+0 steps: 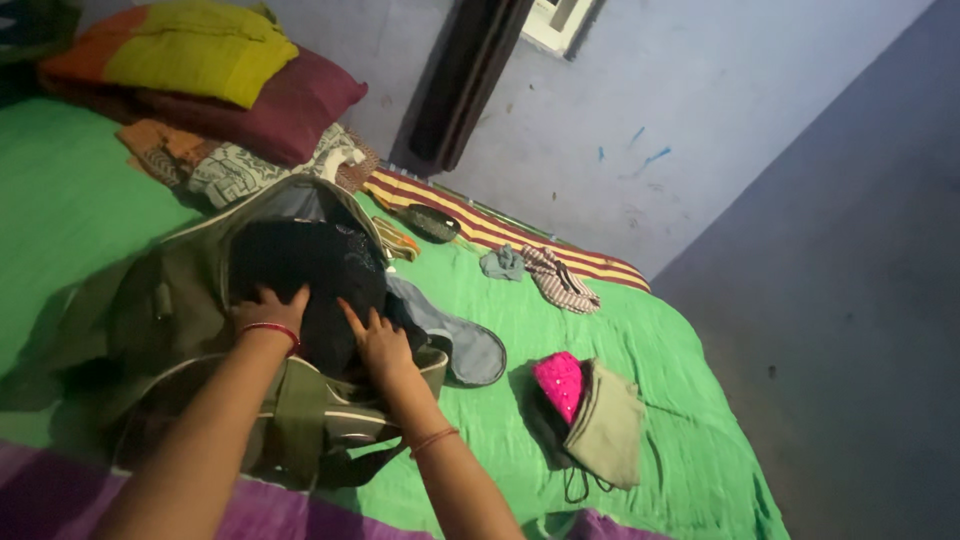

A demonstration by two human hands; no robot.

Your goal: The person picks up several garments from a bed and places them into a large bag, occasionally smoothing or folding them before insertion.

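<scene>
A: Item, left to right?
B: Olive bag (180, 300), unzipped on green sheet (60, 200); dark garment (310, 265), possibly folded, pressed inside by left hand (270, 305), flat, and right hand (378, 340), fingers spread.

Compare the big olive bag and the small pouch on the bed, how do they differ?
The olive bag is far larger than the pouch. The bag lies wide open with dark clothing inside; the pouch shows a pink item at its mouth. Both hands, left and right, press into the bag; the pouch lies untouched, off to the right. Both are khaki-green fabric and rest on the green sheet.
</scene>
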